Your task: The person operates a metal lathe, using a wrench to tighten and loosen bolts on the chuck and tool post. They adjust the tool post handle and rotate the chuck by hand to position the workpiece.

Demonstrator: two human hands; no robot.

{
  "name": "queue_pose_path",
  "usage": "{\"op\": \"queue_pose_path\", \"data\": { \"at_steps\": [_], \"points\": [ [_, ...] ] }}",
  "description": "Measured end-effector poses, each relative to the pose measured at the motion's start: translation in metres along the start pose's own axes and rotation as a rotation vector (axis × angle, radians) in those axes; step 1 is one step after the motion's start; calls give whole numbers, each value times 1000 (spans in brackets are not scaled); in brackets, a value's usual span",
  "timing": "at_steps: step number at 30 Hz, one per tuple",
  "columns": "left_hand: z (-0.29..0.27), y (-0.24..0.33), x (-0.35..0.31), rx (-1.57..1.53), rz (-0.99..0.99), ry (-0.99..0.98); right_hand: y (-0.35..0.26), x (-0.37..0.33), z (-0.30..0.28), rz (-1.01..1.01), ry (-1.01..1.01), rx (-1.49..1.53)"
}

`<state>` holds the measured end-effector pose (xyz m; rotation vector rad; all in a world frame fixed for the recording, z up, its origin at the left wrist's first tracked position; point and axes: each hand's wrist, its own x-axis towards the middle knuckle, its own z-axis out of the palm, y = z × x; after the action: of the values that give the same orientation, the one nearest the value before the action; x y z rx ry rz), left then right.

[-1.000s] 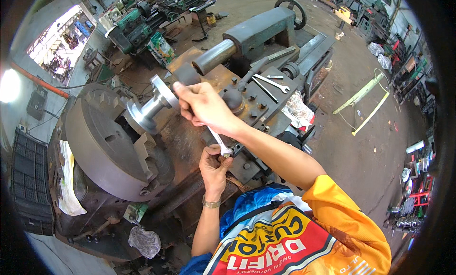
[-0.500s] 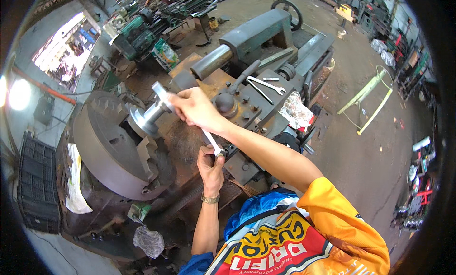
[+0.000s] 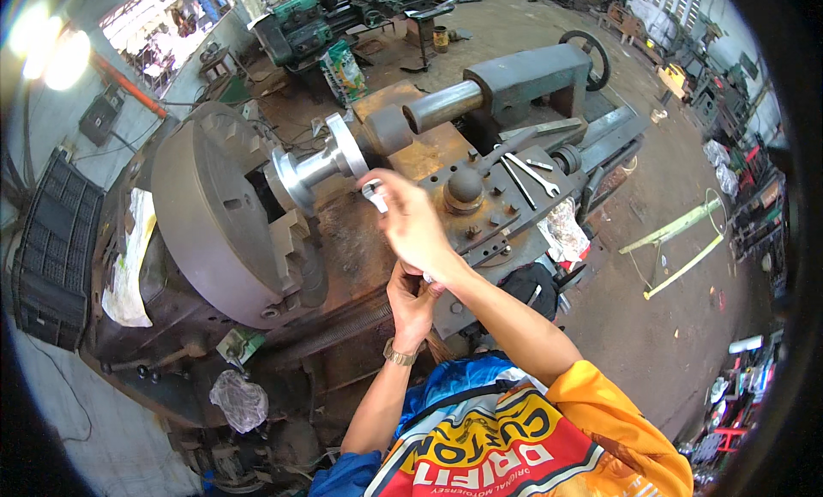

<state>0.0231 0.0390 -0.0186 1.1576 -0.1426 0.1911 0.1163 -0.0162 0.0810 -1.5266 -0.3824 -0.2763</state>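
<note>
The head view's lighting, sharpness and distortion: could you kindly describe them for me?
In the head view, lamps flare at upper left and the window is washed out; the right hand looks slightly blurred, while the chuck reads more clearly; corners go dark, and the black panel near the left rim looks bowed.

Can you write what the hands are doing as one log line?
right hand: holding wrench | left hand: at wrench's lower end, grip partly hidden | shiny flanged part: at the chuck

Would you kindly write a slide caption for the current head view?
At a lathe, the right hand grips a wrench, with the left hand just below.
</note>
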Motion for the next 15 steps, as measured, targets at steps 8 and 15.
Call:
{"op": "queue_pose_path", "data": {
  "at_steps": [8, 15],
  "points": [
    [-5, 2, 1, 171, 99, -38, -26, -61, 31, -44, -964, -671],
    [-15, 26, 13, 362, 66, -260, -54, -125, -78, -552, -900, -269]
  ]
}}
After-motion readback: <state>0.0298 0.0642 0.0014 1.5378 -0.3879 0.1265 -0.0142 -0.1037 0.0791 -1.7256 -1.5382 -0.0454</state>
